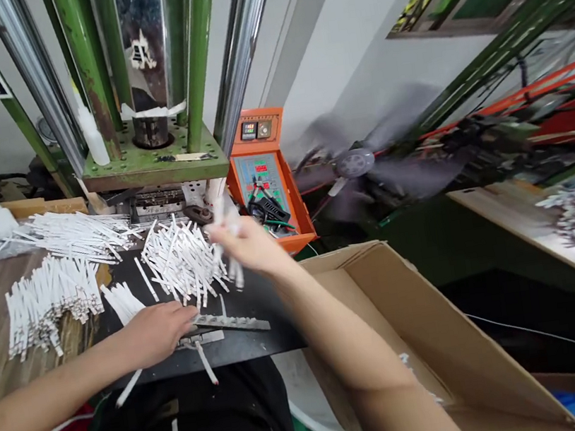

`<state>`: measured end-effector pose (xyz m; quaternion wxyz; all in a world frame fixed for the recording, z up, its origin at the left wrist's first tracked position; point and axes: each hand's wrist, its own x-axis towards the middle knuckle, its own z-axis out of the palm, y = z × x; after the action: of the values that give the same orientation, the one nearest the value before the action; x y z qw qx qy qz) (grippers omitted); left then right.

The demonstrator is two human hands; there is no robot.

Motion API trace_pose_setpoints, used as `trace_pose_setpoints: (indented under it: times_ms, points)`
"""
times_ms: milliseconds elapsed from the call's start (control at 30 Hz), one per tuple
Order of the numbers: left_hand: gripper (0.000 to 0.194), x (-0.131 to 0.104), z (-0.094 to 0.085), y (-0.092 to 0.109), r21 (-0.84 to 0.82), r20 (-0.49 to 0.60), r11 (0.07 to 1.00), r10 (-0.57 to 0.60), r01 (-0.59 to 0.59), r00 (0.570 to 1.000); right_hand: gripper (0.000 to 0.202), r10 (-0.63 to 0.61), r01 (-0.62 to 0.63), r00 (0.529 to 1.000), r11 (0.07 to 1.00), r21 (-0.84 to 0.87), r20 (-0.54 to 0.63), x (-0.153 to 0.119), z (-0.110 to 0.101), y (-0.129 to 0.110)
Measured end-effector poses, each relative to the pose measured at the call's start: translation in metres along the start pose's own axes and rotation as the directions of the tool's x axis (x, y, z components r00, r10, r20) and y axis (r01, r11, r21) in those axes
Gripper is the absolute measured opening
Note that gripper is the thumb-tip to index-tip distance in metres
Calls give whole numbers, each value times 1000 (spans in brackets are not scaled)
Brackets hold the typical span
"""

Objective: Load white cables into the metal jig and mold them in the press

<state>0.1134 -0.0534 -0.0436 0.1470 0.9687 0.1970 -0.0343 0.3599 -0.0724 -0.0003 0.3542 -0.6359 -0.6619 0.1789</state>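
Observation:
My left hand [162, 331] rests at the front edge of the dark work plate, its fingers together on the left end of a narrow metal bar [235, 322]. What its fingertips hold is too small to tell. My right hand [243, 242] is closed and blurred, raised beside the right side of a pile of short white strips [179, 259]. White strips show blurred around its fingers. Below the bar lies a second metal piece [203, 339], with a white strip [206, 364] hanging past the plate's edge. Several strips [123, 301] lie fanned above my left wrist.
A green press [152, 169] stands behind the plate. More white strips [53, 298] are heaped at left. An orange control box [299, 203] stands behind my right hand, with a spinning fan [355, 163] beyond. An open cardboard box [419, 311] stands right of my right forearm.

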Motion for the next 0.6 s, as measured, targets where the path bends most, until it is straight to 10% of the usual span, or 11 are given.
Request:
trace_pose_setpoints:
  times_ms: [100, 267, 367, 467, 600]
  points:
    - [24, 4, -1, -2, -44, -11, 998, -46, 45, 999, 27, 62, -36, 993, 968, -250, 97, 20, 15, -13]
    - [22, 6, -1, 1, -79, -51, 997, -15, 11, 999, 21, -266, 318, 910, 940, -122, 319, -46, 40, -18]
    - [23, 11, 2, 3, -108, -84, 994, 23, -32, 996, 15, -254, 265, 963, 954, -140, 92, -85, 37, 0]
    - [24, 13, 2, 0, -137, -73, 989, 48, -58, 996, 19, 29, -61, 951, 994, -94, -308, -108, 9, 38]
    - [25, -7, -11, -15, -206, -63, 978, 1, -14, 998, 24, 196, -298, 904, 926, -231, -380, -137, -26, 72]
